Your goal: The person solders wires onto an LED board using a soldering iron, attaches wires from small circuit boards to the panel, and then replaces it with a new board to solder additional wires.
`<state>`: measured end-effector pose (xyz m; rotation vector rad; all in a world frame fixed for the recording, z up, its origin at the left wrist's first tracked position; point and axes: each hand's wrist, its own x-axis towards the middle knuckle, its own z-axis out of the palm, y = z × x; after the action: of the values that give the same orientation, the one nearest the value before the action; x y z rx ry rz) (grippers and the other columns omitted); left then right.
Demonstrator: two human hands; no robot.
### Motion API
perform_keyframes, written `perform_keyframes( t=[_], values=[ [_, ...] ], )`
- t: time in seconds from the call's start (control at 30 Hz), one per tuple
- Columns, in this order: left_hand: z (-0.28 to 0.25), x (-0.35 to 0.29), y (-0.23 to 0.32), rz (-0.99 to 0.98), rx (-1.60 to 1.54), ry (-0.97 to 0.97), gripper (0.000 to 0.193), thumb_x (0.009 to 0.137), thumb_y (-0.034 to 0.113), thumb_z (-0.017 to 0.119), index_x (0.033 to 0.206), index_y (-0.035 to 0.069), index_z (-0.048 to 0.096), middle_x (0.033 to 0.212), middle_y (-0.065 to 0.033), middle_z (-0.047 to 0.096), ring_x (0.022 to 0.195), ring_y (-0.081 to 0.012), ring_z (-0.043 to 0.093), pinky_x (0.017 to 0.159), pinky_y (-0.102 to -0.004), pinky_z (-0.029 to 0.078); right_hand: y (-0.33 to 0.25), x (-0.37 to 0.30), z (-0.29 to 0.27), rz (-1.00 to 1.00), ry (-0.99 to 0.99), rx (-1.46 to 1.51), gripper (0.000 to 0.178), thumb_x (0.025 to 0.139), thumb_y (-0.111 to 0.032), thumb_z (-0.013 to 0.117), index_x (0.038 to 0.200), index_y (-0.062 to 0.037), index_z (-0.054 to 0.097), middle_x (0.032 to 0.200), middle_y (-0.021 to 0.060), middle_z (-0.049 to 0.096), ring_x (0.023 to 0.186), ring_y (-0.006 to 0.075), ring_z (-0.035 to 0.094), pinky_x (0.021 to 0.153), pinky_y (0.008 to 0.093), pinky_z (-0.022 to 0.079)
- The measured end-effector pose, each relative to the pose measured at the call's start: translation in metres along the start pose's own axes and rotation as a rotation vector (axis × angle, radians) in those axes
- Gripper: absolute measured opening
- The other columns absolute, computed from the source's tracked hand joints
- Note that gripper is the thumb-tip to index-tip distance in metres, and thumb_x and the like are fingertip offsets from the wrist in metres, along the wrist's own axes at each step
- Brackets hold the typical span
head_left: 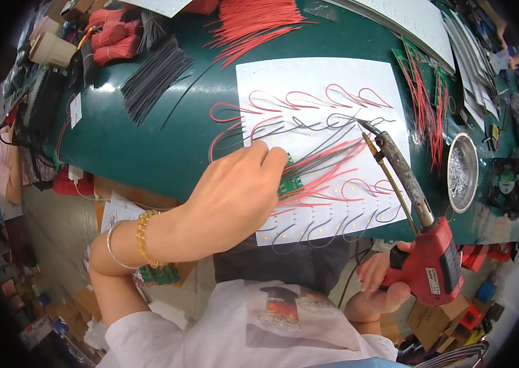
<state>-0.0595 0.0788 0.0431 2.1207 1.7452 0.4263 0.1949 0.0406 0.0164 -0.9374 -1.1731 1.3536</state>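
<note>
My right hand (pixel 383 279) grips a red soldering gun (pixel 432 264) by its handle. The gun's metal barrel slants up and left, with a thin brass feed tube beside it, and its tip is over black wires on a white panel (pixel 327 76). My left hand (pixel 244 184) is closed over the panel's left part, its fingertips hidden beneath it. Small green circuit boards (pixel 290 186) stick out from under its fingers, and red and black wires (pixel 327 161) fan out from them to the right. Looped red wires (pixel 299 98) and black wires (pixel 345 224) stand along the panel's rows.
Bundles of red wires (pixel 253 27) and black wires (pixel 154 78) lie at the back of the green table (pixel 106 147). To the right are wired green boards (pixel 422 92), a metal bowl (pixel 462 173) of silvery bits and a black fan (pixel 507 185). Another person (pixel 3 162) sits at far left.
</note>
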Motion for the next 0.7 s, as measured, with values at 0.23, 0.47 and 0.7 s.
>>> perform_keyframes(
  t=[0.23, 0.47, 0.7],
  values=[
    [0.007, 0.002, -0.001, 0.150, -0.088, 0.132, 0.016, 0.064, -0.007, 0.055, 0.078, -0.001, 0.048, 0.074, -0.0126, 0.046, 0.064, -0.0276, 0.051, 0.056, -0.0363, 0.044, -0.008, 0.008, -0.002, -0.057, 0.053, -0.013, 0.073, 0.084, -0.056, 0.049, 0.120, 0.0044, 0.030, 0.047, -0.0008, 0.040, 0.036, 0.0097, 0.038, 0.038, 0.0227, 0.037],
    [0.006, 0.008, -0.005, 0.177, -0.224, 0.045, 0.018, 0.065, -0.007, 0.055, 0.081, 0.000, 0.051, 0.075, -0.0122, 0.052, 0.069, -0.0295, 0.054, 0.060, -0.0375, 0.045, -0.012, 0.029, 0.010, -0.101, 0.071, 0.102, 0.071, 0.086, -0.052, 0.047, 0.123, 0.0060, 0.029, 0.049, -0.0004, 0.040, 0.037, 0.0102, 0.040, 0.040, 0.0240, 0.039],
    [0.002, 0.016, -0.002, 0.203, -0.066, -0.122, 0.018, 0.065, -0.005, 0.054, 0.082, 0.001, 0.051, 0.076, -0.0129, 0.051, 0.068, -0.0310, 0.053, 0.063, -0.0382, 0.044, -0.009, 0.035, 0.017, -0.113, -0.026, 0.135, 0.069, 0.088, -0.047, 0.047, 0.124, 0.0078, 0.027, 0.050, -0.0001, 0.041, 0.037, 0.0104, 0.039, 0.040, 0.0236, 0.040]
  ],
)
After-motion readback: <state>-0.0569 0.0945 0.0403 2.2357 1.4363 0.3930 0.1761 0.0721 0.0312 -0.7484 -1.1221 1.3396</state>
